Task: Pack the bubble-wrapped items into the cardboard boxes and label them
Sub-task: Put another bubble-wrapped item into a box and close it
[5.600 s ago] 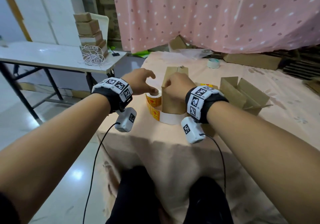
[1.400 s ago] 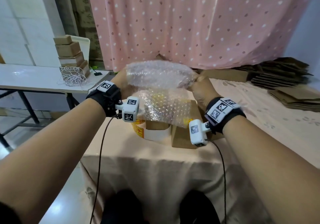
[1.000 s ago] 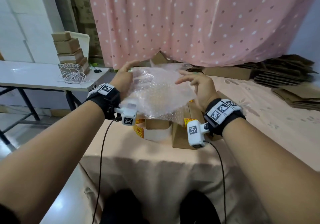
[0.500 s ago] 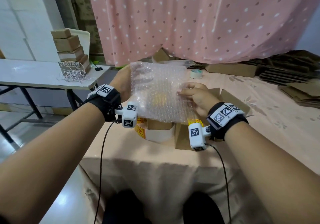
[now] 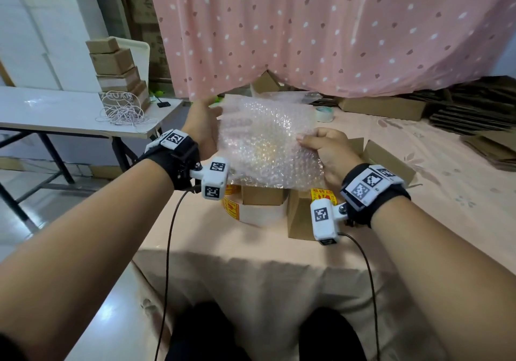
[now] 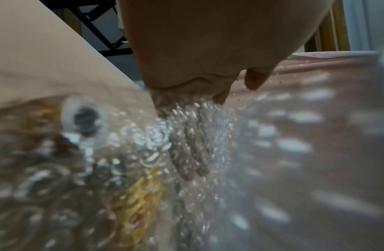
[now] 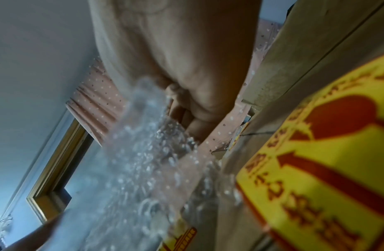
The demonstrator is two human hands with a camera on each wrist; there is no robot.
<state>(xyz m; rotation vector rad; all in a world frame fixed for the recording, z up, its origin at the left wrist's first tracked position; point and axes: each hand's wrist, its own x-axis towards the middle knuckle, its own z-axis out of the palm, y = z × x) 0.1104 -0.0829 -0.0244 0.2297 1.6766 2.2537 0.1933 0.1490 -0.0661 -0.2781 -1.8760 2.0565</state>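
Observation:
A flat bubble-wrapped item (image 5: 265,142) hangs in the air over the table's front. My left hand (image 5: 208,123) holds its left edge, fingers behind the wrap and thumb near the top. My right hand (image 5: 321,148) pinches its right edge with curled fingers. The left wrist view shows my fingers (image 6: 186,158) through the bubbles (image 6: 208,195). The right wrist view has the wrap (image 7: 144,169) running from my right hand (image 7: 186,95). Below stand a small cardboard box (image 5: 262,195) and a taller box (image 5: 298,215) bearing a yellow label (image 5: 324,194) (image 7: 326,169).
A roll of yellow labels (image 5: 245,212) curls round the small box. An open box (image 5: 388,162) sits to the right, a tape roll (image 5: 324,115) behind. Flat cardboard stacks (image 5: 474,117) lie far right. A white side table (image 5: 55,109) carries stacked boxes (image 5: 117,70) and string.
My hands left the box and label roll and lifted the bubble-wrapped item. Over the last second it went from bunched to flat, and my right hand slid to its right edge.

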